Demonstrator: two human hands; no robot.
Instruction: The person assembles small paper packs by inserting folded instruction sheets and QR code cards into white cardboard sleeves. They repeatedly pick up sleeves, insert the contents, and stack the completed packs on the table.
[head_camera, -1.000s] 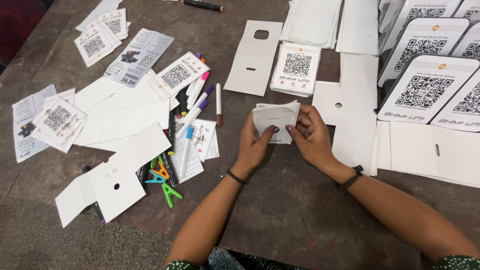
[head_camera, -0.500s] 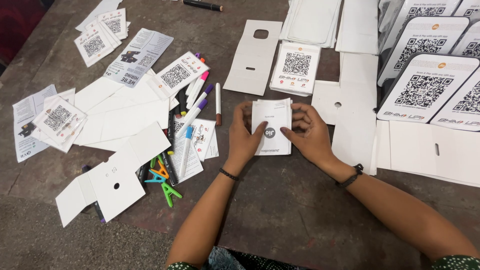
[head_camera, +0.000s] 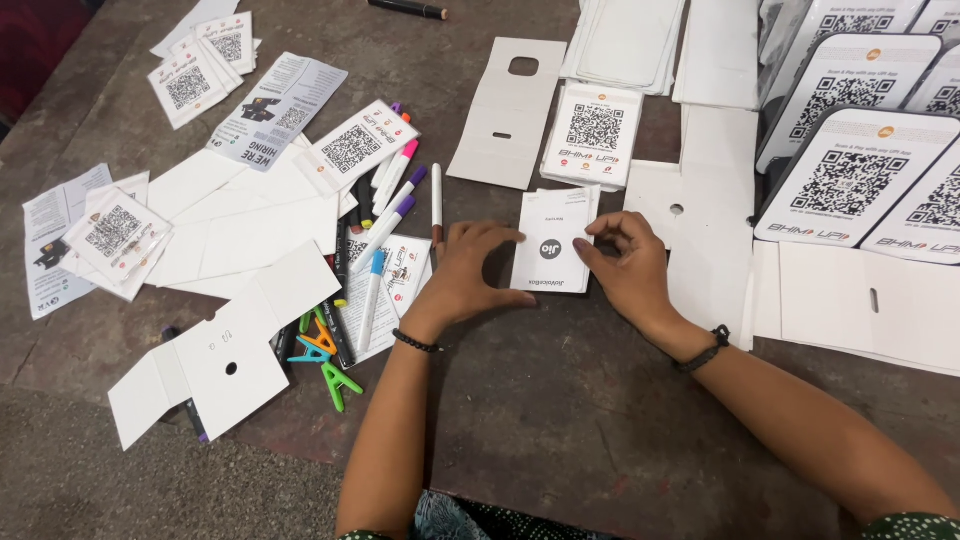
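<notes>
Squaring a small white card (head_camera: 553, 240) flat on the brown surface (head_camera: 560, 400), both hands at its sides.

The left hand (head_camera: 470, 275) lies just left of the card, thumb and curled fingers touching its left edge; not clenched, pinching lightly rather than lifting. The right hand (head_camera: 625, 262) meets the right edge, fingertips on the card's upper corner, thumb low on the same side. The card lies upright from the person's seat, a dark round mark at its centre. Just above it rests a printed code card stack (head_camera: 594, 134). Left of the left hand: loose marker pens (head_camera: 385, 225) with coloured caps, and green and orange clips (head_camera: 328, 350) beside a folded white cardboard blank (head_camera: 215, 355). Larger code placards (head_camera: 850, 175) lie to the right, well apart.
</notes>
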